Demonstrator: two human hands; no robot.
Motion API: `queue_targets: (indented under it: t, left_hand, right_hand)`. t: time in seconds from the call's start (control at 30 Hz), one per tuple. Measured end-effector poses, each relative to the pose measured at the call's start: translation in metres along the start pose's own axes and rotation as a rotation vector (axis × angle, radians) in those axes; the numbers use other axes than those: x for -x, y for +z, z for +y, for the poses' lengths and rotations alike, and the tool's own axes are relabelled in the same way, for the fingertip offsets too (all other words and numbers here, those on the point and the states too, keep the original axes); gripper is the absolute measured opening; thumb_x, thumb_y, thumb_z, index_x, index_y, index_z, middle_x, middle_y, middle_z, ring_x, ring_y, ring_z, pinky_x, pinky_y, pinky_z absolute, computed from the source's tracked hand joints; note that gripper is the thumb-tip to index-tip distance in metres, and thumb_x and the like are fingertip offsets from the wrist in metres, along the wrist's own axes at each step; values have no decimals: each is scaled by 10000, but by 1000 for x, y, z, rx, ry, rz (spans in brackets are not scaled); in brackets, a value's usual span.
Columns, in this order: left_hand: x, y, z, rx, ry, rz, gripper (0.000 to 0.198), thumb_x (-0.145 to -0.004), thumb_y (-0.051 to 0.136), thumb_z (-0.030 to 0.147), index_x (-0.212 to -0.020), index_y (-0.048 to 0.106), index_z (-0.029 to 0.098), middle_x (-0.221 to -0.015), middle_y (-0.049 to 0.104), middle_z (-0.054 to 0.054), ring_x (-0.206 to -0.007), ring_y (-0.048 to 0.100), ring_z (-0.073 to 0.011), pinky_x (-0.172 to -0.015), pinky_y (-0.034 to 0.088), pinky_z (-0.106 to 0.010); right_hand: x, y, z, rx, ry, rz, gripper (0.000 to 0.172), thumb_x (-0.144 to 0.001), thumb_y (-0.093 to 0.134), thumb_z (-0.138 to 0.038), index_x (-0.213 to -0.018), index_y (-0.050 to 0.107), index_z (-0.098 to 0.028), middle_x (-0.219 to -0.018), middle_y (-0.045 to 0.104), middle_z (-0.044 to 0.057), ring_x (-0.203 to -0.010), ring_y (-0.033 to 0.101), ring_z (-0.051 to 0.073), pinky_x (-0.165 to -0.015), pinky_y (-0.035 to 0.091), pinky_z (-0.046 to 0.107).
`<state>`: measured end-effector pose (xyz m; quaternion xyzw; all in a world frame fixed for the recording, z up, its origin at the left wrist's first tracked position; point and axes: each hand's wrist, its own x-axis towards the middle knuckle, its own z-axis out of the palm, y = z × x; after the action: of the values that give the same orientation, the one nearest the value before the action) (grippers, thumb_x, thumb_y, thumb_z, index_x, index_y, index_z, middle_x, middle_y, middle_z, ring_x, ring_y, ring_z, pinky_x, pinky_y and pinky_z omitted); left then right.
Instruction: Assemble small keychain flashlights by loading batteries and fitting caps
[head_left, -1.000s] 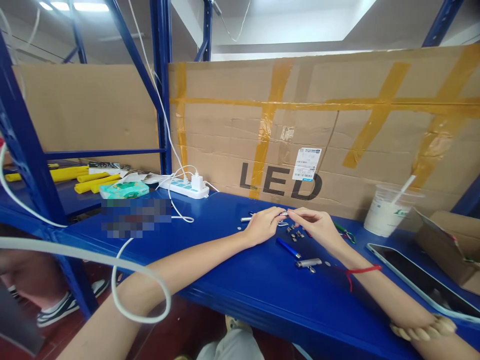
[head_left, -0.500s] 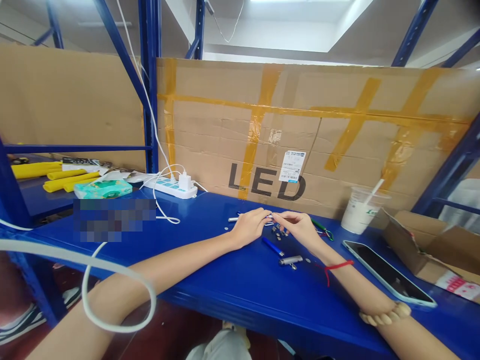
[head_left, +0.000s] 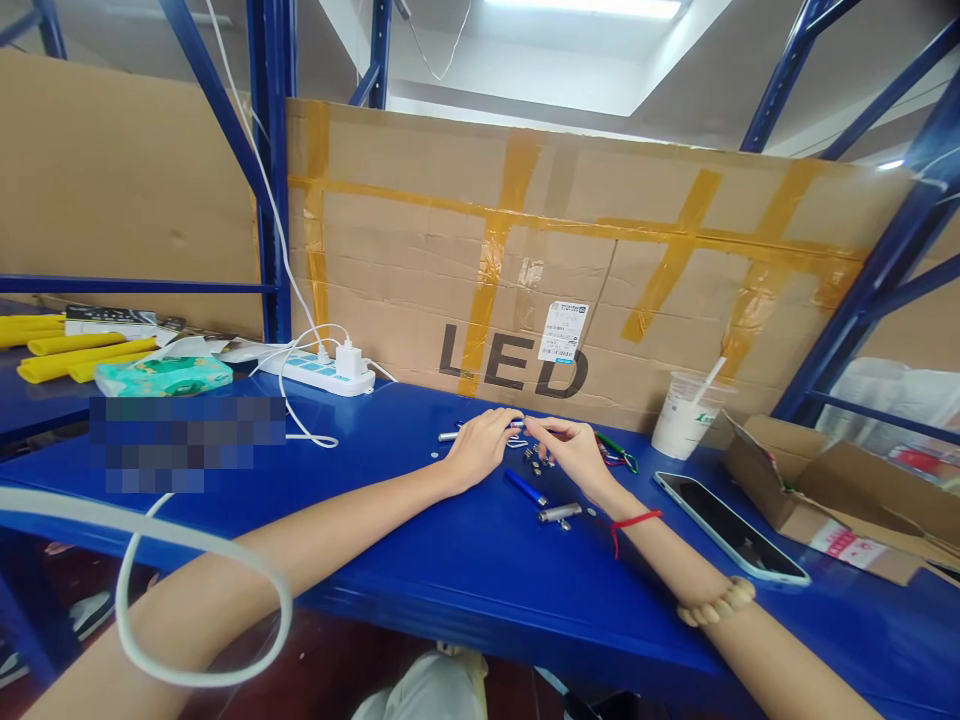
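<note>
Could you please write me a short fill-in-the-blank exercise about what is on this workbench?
1. The left hand and right hand pinch one small part between their ____.
2. The cardboard behind them reads ____.
3. A ____ stands in the cup.
4. The phone lies to the ____ of the right hand.

Missing words: fingers; LED; straw; right.

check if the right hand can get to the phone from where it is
Probably yes: the phone lies flat on the blue shelf beside the right hand, nothing between them, though that hand and the left hand pinch a small metal part.
</note>
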<state>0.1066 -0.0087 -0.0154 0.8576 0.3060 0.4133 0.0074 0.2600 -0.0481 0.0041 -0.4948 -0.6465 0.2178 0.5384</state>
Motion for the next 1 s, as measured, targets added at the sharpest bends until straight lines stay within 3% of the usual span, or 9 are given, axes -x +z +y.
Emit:
queue_targets:
  t: [0.13,0.33,0.47,0.57,0.7,0.83,1.0]
  left_hand:
    - [-1,1,0,-17,-1,-12,252,-904,345,211,-1083,523,203,-1071,631,-52,-999,574,-191,-862,441,-312]
    - [-1,-2,3,-52,-41,-102,286,-918,293,255,-1075,529,221,-999,641,-42,-934,592,-200,-805,448,-323]
    - [-3,1,-3,16,-119,-139,294,-914,286,279,-1067,536,254,-1025,638,-20,-956,582,-199,-812,442,-325]
    - [-5,4,-9,81,-186,-169,293,-906,297,291,-1063,543,265,-1055,631,-14,-991,565,-206,-836,430,-334]
    - [-7,8,-15,147,-207,-194,301,-901,300,297,-1040,563,245,-1017,642,-27,-972,558,-217,-847,419,-344]
    - [-8,10,-16,202,-141,-202,285,-893,325,284,-1015,578,235,-1021,644,-20,-966,552,-211,-849,414,-327]
    - [-7,8,-13,277,-120,-252,280,-886,347,279,-978,599,201,-1023,648,-44,-969,558,-214,-840,416,-315]
  right_hand:
    - [-1,0,1,20,5,20,426,-633,656,-508,-779,718,-113,-582,646,46,-419,463,88,-400,378,222]
    - [-4,1,11,101,-3,-35,431,-668,627,-509,-814,711,-112,-797,694,92,-428,488,89,-405,393,230]
    - [-4,-6,14,405,-198,-81,345,-758,567,-461,-895,708,-177,-862,692,57,-456,529,89,-446,409,221]
    - [-4,-14,14,708,-379,-34,280,-794,565,-403,-986,687,-240,-852,682,14,-519,559,83,-467,388,196]
    - [-3,-20,14,949,-569,-5,242,-840,523,-390,-965,694,-273,-900,678,-15,-576,586,74,-483,375,191]
    - [-4,-22,15,1060,-683,19,272,-880,460,-382,-899,713,-282,-910,680,-31,-600,597,71,-504,377,196]
    - [-3,-22,14,1059,-680,-9,318,-896,426,-382,-858,715,-255,-918,675,-16,-625,602,71,-525,385,192]
